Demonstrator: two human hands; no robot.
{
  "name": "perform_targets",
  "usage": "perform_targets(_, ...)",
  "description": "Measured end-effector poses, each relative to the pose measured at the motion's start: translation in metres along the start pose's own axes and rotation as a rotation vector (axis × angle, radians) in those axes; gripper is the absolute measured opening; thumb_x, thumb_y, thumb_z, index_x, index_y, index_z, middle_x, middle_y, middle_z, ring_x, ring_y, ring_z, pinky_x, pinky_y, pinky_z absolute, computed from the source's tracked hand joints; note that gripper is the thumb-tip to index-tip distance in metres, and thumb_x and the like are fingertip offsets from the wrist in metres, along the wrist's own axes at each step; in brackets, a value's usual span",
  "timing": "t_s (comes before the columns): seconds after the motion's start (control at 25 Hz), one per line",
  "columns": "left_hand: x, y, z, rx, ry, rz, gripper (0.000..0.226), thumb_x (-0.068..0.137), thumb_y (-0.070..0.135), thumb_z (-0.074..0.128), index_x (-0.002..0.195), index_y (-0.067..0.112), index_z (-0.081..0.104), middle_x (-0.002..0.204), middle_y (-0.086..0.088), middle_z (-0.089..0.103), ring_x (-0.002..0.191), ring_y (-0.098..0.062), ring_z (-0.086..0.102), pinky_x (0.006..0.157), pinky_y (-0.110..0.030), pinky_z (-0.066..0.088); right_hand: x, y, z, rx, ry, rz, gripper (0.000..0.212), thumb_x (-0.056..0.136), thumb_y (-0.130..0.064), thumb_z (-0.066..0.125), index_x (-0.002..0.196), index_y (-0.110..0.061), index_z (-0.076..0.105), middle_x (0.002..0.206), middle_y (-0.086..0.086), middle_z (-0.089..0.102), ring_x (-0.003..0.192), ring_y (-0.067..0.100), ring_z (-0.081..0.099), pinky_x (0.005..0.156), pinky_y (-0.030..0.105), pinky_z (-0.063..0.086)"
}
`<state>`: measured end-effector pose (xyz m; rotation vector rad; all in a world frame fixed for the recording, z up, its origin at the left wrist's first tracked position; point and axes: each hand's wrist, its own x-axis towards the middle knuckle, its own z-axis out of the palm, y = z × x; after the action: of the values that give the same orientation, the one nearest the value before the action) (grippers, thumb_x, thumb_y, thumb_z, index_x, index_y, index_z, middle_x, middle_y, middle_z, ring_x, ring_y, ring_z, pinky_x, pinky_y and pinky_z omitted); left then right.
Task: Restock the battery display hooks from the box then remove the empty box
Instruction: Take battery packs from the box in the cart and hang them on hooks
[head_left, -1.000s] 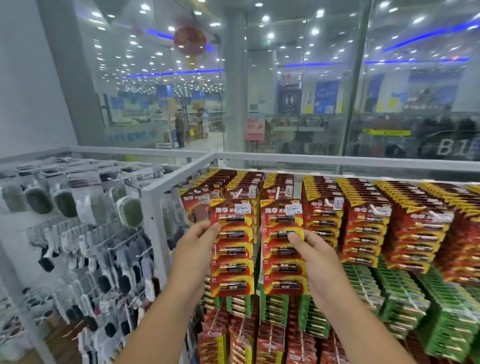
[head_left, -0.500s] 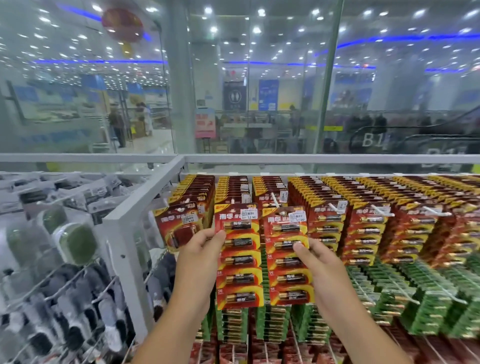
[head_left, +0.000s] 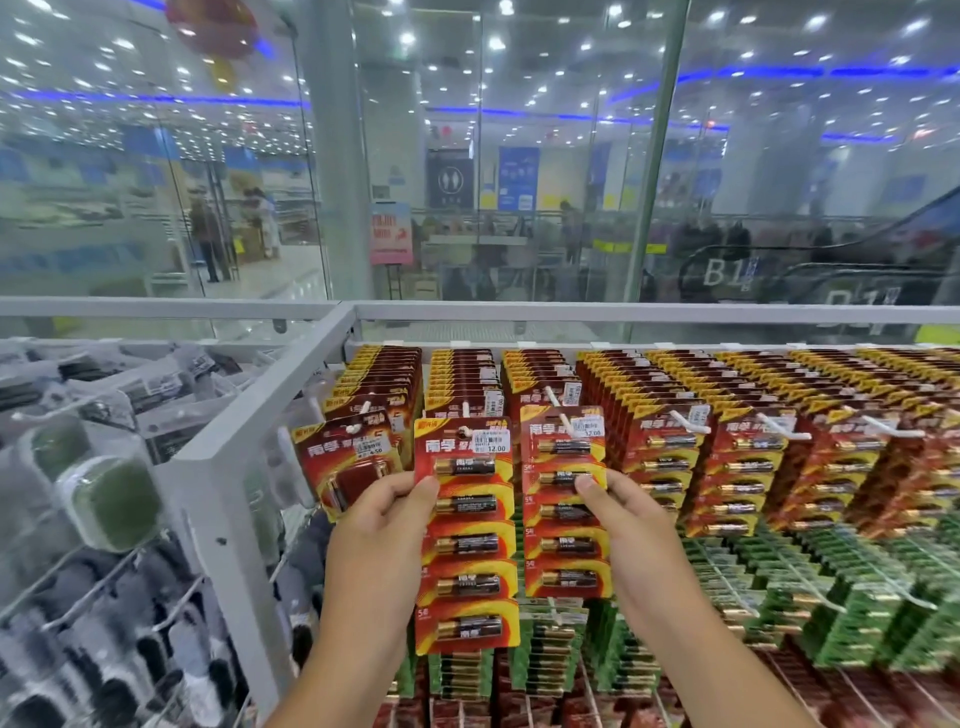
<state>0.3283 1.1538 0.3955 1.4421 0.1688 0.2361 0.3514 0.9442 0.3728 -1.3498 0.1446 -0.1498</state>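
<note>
Battery strip (head_left: 466, 535) pinched by left hand (head_left: 382, 540) at hooks (head_left: 551, 397).

Brightness: bright and even across the frame, no dim corners.
Source: many small white ceiling spots (head_left: 498, 44) in the upper frame, plus blue light strips (head_left: 769, 73) running across the top.
Glare: the spots mirror in the glass wall (head_left: 571, 208) — a milky haze veils the hall behind it.
Shadows: soft and faint, barely any under the hands.
Focus: battery cards (head_left: 465, 519) at centre are sharp; the left edge smears.
Distortion: wide-angle — the white rail (head_left: 623, 314) bows and the frame's sides stretch.
</note>
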Motion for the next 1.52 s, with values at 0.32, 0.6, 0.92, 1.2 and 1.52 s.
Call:
perform_targets(0.32, 0.010, -0.008, 0.004, 0.051, -0.005, -0.011, 0.014, 0.100, 0.040, 0.064, 0.101, 0.031, 0.075, 0.088, 0.005, 0.078, 0.086, -0.022, 0.074, 0.082, -0.042, 0.061, 0.007, 0.008, 0.008, -0.009, 0.055, 0.009, 0.032, 0.093, -0.045, 0.070, 0.123, -0.034, 0.070, 0.134, -0.010, 0.068, 0.133, 0.018, 0.055, 0.118, 0.055, 0.039)
perform_targets(0.6, 0.042, -0.018, 0.022, 0.039, 0.033, 0.043, 0.009, 0.104, 0.036, 0.061, 0.107, 0.031, 0.068, 0.105, 0.014, 0.071, 0.099, -0.004, 0.065, 0.079, -0.025, 0.052, 0.028, 0.009, 0.022, -0.058, 0.130, -0.036, 0.022, 0.100, -0.039, 0.066, 0.119, -0.029, 0.070, 0.128, -0.010, 0.069, 0.126, 0.015, 0.058, 0.106, 0.043, 0.042)
perform_targets(0.92, 0.052, -0.032, 0.040, 0.106, 0.194, 0.118, 0.009, 0.103, 0.042, 0.059, 0.108, 0.036, 0.064, 0.100, 0.015, 0.067, 0.088, 0.004, 0.062, 0.069, -0.017, 0.046, 0.070, 0.029, 0.024, -0.140, 0.189, -0.117, 0.026, 0.100, -0.041, 0.064, 0.123, -0.032, 0.057, 0.114, -0.015, 0.063, 0.107, 0.001, 0.058, 0.088, 0.028, 0.043)
perform_targets(1.2, 0.049, -0.036, 0.045, 0.146, 0.229, 0.122, 0.009, 0.103, 0.044, 0.056, 0.110, 0.040, 0.060, 0.098, 0.024, 0.060, 0.079, 0.021, 0.057, 0.068, -0.008, 0.043, 0.077, 0.036, 0.019, -0.214, 0.160, -0.114, 0.028, 0.100, -0.048, 0.060, 0.125, -0.037, 0.052, 0.115, -0.012, 0.059, 0.108, 0.005, 0.056, 0.088, 0.030, 0.044)
perform_targets(1.52, 0.047, -0.061, 0.013, 0.222, -0.003, 0.010, 0.036, 0.094, 0.050, 0.069, 0.126, 0.047, 0.053, 0.127, 0.018, 0.060, 0.114, -0.008, 0.059, 0.090, -0.025, 0.044, 0.035, 0.052, 0.039, -0.239, 0.200, -0.079, 0.071, 0.096, -0.048, 0.069, 0.157, -0.041, 0.034, 0.159, -0.018, 0.040, 0.147, 0.013, 0.039, 0.121, 0.046, 0.037)
